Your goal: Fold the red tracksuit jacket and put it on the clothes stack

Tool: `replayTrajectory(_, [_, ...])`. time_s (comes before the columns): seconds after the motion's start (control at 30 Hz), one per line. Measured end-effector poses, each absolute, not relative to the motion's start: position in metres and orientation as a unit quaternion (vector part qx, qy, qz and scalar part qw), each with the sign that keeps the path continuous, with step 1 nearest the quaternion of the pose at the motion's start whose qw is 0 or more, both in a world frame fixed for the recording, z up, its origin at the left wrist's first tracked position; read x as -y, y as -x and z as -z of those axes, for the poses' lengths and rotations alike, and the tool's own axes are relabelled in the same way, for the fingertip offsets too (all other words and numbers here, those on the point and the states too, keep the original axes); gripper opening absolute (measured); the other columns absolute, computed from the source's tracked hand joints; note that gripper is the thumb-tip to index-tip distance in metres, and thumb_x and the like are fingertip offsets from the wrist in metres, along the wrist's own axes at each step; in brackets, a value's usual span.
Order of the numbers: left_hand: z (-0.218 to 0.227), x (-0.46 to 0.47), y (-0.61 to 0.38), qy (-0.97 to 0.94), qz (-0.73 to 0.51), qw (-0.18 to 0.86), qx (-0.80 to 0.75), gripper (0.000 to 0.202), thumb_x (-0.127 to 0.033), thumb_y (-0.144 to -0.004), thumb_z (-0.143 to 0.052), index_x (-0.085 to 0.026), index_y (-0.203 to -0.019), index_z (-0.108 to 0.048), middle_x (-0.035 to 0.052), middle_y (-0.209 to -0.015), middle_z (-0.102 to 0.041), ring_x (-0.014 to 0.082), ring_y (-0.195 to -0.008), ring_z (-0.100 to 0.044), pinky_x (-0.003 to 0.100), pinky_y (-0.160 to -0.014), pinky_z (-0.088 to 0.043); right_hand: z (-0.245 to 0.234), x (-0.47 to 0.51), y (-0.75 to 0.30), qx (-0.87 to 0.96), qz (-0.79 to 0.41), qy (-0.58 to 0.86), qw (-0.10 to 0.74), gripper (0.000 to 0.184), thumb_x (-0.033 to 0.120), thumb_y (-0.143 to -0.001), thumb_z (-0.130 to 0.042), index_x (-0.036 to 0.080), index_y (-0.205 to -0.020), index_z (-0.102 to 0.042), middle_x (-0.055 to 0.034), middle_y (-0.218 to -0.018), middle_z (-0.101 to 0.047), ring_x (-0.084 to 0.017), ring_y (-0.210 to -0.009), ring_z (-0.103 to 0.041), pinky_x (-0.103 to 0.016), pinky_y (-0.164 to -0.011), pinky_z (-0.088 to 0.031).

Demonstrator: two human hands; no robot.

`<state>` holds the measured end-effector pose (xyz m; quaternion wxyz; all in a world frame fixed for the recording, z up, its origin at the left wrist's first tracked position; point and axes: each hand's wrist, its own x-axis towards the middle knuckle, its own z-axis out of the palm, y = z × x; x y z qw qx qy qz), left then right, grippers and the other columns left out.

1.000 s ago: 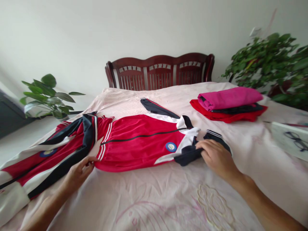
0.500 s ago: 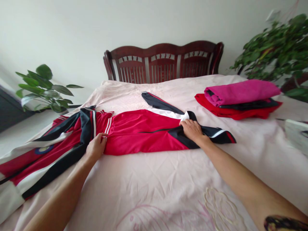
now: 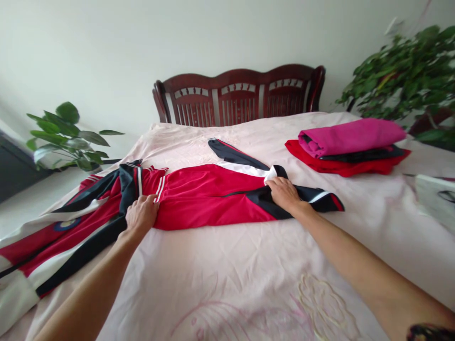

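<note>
A bed (image 3: 227,270) with a pale pink sheet fills the view, a dark wooden headboard (image 3: 240,97) at its far edge. Across its middle lies a red jacket (image 3: 202,192), its long axis running from left to right, roughly parallel to the headboard; its near side is folded inward, and one dark sleeve (image 3: 238,154) points toward the far edge. A second jacket (image 3: 80,232) lies along the bed's left edge, and a folded stack of clothes (image 3: 351,137) sits toward the far right corner. The person's hands reach the red jacket from the near edge, equally close: the left hand (image 3: 142,213) closed on the striped hem (image 3: 160,188), the right hand (image 3: 283,192) gripping beside the collar (image 3: 270,174).
</note>
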<state>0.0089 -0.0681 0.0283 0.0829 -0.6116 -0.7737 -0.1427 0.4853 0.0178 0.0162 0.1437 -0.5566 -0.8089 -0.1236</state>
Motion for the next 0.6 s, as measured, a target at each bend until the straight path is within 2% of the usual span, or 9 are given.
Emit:
replayTrajectory(0.07, [-0.036, 0.075, -0.024, 0.635, 0.175, 0.125, 0.742, 0.044, -0.04, -0.098, -0.035, -0.022, -0.127, -0.063, 0.0133, -0.128, -0.065, 0.0335, -0.117, -0.06, 0.048, -0.099, -0.044, -0.024, 0.005, -0.484, 0.804, 0.102, 0.53, 0.249, 0.038, 0.01, -0.086, -0.045, 0.018, -0.119, -0.063, -0.0126, -0.125, -0.063, -0.027, -0.121, -0.052, -0.043, -0.105, -0.039])
replayTrajectory(0.13, [-0.038, 0.081, -0.042, 0.697, 0.217, 0.132, 0.671, 0.045, -0.041, -0.1, -0.034, -0.022, -0.128, -0.063, 0.0105, -0.131, -0.065, 0.0294, -0.124, -0.057, 0.045, -0.107, -0.041, -0.026, 0.034, -0.488, 0.759, 0.024, 0.528, 0.38, 0.036, 0.016, -0.086, -0.05, 0.02, -0.119, -0.062, -0.0108, -0.124, -0.063, -0.026, -0.12, -0.054, -0.044, -0.106, -0.041])
replayTrajectory(0.2, [-0.031, 0.086, -0.062, 0.765, 0.229, 0.102, 0.593, 0.048, -0.043, -0.1, -0.035, -0.021, -0.133, -0.06, 0.0099, -0.138, -0.062, 0.0269, -0.134, -0.05, 0.042, -0.113, -0.037, -0.023, 0.064, -0.5, 0.639, -0.12, 0.568, 0.505, 0.029, 0.027, -0.086, -0.055, 0.022, -0.114, -0.063, -0.0081, -0.109, -0.067, -0.025, -0.103, -0.062, -0.043, -0.093, -0.051])
replayTrajectory(0.27, [-0.015, 0.089, -0.08, 0.805, 0.201, 0.069, 0.554, 0.051, -0.045, -0.1, -0.037, -0.021, -0.141, -0.054, 0.0099, -0.147, -0.054, 0.0281, -0.143, -0.04, 0.046, -0.118, -0.03, -0.017, 0.088, -0.521, 0.461, -0.283, 0.602, 0.588, 0.023, 0.035, -0.083, -0.061, 0.024, -0.103, -0.062, -0.0042, -0.09, -0.065, -0.021, -0.081, -0.065, -0.038, -0.075, -0.058])
replayTrajectory(0.33, [0.004, 0.091, -0.093, 0.812, 0.162, 0.045, 0.559, 0.054, -0.047, -0.098, -0.041, -0.025, -0.147, -0.048, 0.0088, -0.154, -0.046, 0.0308, -0.147, -0.033, 0.052, -0.119, -0.025, -0.011, 0.104, -0.548, 0.298, -0.416, 0.603, 0.611, 0.014, 0.036, -0.082, -0.063, 0.025, -0.091, -0.058, -0.0024, -0.081, -0.061, -0.018, -0.07, -0.064, -0.035, -0.066, -0.06])
replayTrajectory(0.43, [0.025, 0.09, -0.101, 0.802, 0.138, 0.03, 0.58, 0.056, -0.048, -0.096, -0.045, -0.03, -0.149, -0.043, 0.0065, -0.158, -0.039, 0.032, -0.148, -0.029, 0.055, -0.12, -0.024, -0.013, 0.109, -0.583, 0.168, -0.535, 0.58, 0.59, 0.013, 0.038, -0.09, -0.054, 0.025, -0.086, -0.056, -0.0063, -0.085, -0.062, -0.019, -0.076, -0.067, -0.035, -0.07, -0.063])
replayTrajectory(0.53, [0.032, 0.088, -0.1, 0.801, 0.148, 0.028, 0.579, 0.056, -0.049, -0.096, -0.046, -0.032, -0.15, -0.043, 0.0057, -0.158, -0.038, 0.0314, -0.149, -0.028, 0.055, -0.12, -0.023, -0.024, 0.096, -0.596, 0.178, -0.555, 0.6, 0.548, 0.03, 0.051, -0.094, -0.043, 0.024, -0.094, -0.058, -0.0112, -0.094, -0.064, -0.023, -0.089, -0.07, -0.042, -0.076, -0.063])
replayTrajectory(0.6, [0.032, 0.087, -0.098, 0.801, 0.16, 0.026, 0.576, 0.056, -0.049, -0.095, -0.048, -0.032, -0.149, -0.044, 0.0061, -0.158, -0.04, 0.0313, -0.148, -0.029, 0.055, -0.12, -0.023, -0.033, 0.079, -0.592, 0.306, -0.477, 0.647, 0.51, 0.036, 0.051, -0.095, -0.036, 0.023, -0.093, -0.059, -0.0123, -0.09, -0.065, -0.026, -0.087, -0.071, -0.046, -0.073, -0.062])
